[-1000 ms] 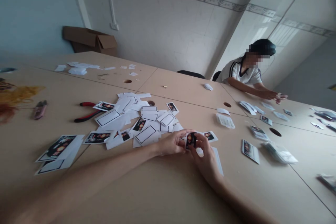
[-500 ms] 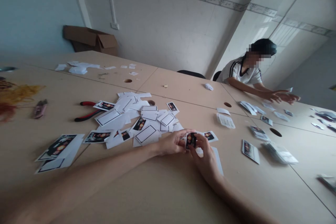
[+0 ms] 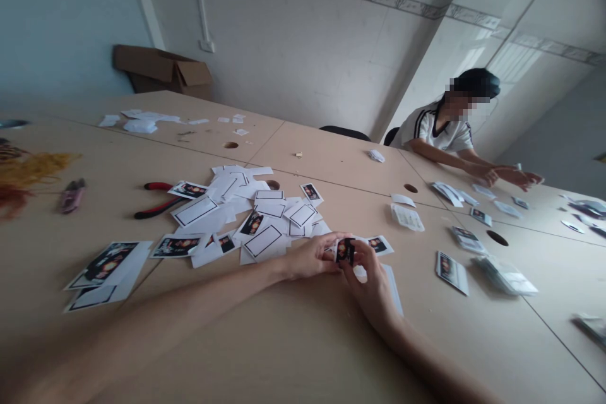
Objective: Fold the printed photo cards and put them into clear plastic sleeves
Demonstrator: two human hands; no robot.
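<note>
A small printed card (image 3: 345, 250), dark with an orange picture, is held between my two hands just above the table. My left hand (image 3: 312, 257) closes on its left edge, while my right hand (image 3: 372, 271) pinches it from the right with thumb and fingers. Another printed card (image 3: 380, 245) lies just beyond my right hand, and a white sheet (image 3: 392, 290) is partly hidden under it. To the left of my hands spreads a loose pile of cards (image 3: 265, 243), some black-framed and some printed.
Red-handled pliers (image 3: 158, 209) touch the pile's left side. A pink tool (image 3: 72, 196) and yellow-red threads (image 3: 33, 177) lie farther left. Card stacks (image 3: 506, 274) sit to the right. Across the table sits a co-worker (image 3: 435, 126) with hands raised. A cardboard box (image 3: 161, 69) stands behind.
My hands and the card stay almost in place, with only a slight shift. The co-worker's hands have drawn closer together.
</note>
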